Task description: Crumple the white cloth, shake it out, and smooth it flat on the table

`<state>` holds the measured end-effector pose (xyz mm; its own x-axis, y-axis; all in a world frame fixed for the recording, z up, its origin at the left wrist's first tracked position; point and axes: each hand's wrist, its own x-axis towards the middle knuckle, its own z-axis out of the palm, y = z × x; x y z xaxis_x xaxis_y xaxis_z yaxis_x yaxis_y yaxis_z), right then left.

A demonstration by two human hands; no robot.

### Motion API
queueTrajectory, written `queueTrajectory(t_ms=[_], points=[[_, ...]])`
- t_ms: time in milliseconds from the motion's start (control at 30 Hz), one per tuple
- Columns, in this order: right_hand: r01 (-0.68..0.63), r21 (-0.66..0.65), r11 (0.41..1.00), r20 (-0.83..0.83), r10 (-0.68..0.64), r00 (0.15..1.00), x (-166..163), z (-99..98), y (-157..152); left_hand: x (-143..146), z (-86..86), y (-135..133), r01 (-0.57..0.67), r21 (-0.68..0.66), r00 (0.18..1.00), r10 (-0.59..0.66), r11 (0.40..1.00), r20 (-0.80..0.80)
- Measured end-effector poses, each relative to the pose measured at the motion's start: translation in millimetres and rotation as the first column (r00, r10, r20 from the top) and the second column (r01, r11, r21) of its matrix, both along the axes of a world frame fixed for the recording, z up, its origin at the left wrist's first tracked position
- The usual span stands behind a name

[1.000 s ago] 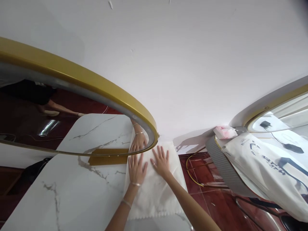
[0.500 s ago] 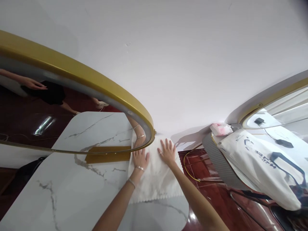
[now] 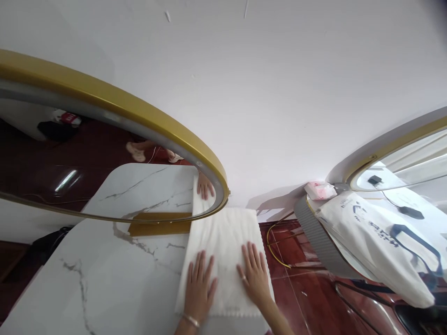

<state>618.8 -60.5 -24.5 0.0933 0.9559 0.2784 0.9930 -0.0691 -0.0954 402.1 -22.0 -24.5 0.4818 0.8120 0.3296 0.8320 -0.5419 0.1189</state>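
Both hands are what I watch from my end: palms down, fingers spread, well apart from each other and closed on nothing. On my left, the left hand [image 3: 199,288] presses flat on the white cloth [image 3: 223,242] near its left edge, a bracelet [image 3: 191,320] around the wrist. My right hand [image 3: 255,277] lies flat near the cloth's right edge, a ring [image 3: 243,278] on one finger. I see the cloth spread along the right end of the marbled worktop [image 3: 139,288], lightly creased, with a scalloped near edge. Its far left part runs under the rim of a gold-framed mirror [image 3: 164,123], where I get a reflection of fingers on fabric. Just left of the cloth, a gold base [image 3: 159,228] sits on the worktop below that mirror. Off to my right, across a strip of red floor [image 3: 300,302], a printed white bag [image 3: 370,246] lies on another surface, beside a pink-and-white packet [image 3: 320,190].
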Motion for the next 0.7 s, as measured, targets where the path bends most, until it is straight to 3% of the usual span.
queueTrajectory(t_ms=[100,167,333,467,600,700], points=[[0.001,-0.005,1.000,0.014,-0.001,1.000,-9,0.9,-33,-12,-2.3,-27,-0.002,0.005,1.000,0.003,1.000,-0.017],[-0.021,-0.008,1.000,0.026,0.021,0.999,-4,1.6,-31,-11,-3.5,-21,0.006,0.016,1.000,-0.007,1.000,0.014],[-0.128,-0.037,0.991,0.008,0.129,0.992,40,4.1,34,11,-5.2,55,0.123,-0.037,0.991,-0.121,0.992,0.060],[-0.046,-0.123,0.991,-0.082,0.036,0.996,61,12.4,95,37,0.4,111,0.124,-0.109,0.992,-0.120,0.986,0.046],[0.113,-0.150,0.982,-0.104,-0.129,0.986,49,17.1,114,45,6.1,122,0.122,-0.138,0.993,-0.119,0.983,0.028],[0.147,-0.159,0.976,-0.066,-0.159,0.985,34,14.3,91,37,6.0,102,0.130,-0.116,0.992,-0.128,0.985,0.024]])
